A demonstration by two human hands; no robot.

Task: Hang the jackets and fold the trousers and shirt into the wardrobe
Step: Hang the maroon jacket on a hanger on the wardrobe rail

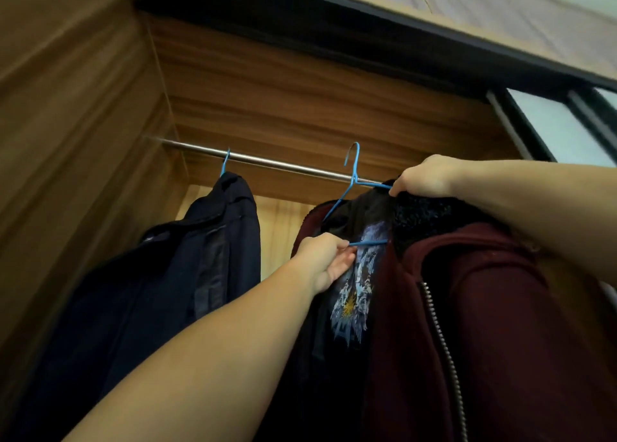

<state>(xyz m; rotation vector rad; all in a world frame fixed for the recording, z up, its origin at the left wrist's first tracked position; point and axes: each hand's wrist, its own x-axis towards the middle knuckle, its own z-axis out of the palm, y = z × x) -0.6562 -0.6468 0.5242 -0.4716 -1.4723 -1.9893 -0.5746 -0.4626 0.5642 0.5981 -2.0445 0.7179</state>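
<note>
Under the rail (267,161), both hands pinch: left hand (325,258) the blue hanger (354,177), right hand (422,176) the maroon jacket's (484,308) collar; the hook may miss and the jacket slide off.

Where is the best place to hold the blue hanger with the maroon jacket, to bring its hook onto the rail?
Probably the blue hanger by its twisted neck just under the hook, from below. The hook stands free above the rail; the maroon jacket covers its shoulders.

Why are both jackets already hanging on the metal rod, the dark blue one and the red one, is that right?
Not quite. In the head view only the dark blue jacket hangs on the metal rod. The red jacket is on a blue hanger held by both hands, its hook not over the rod.
</note>
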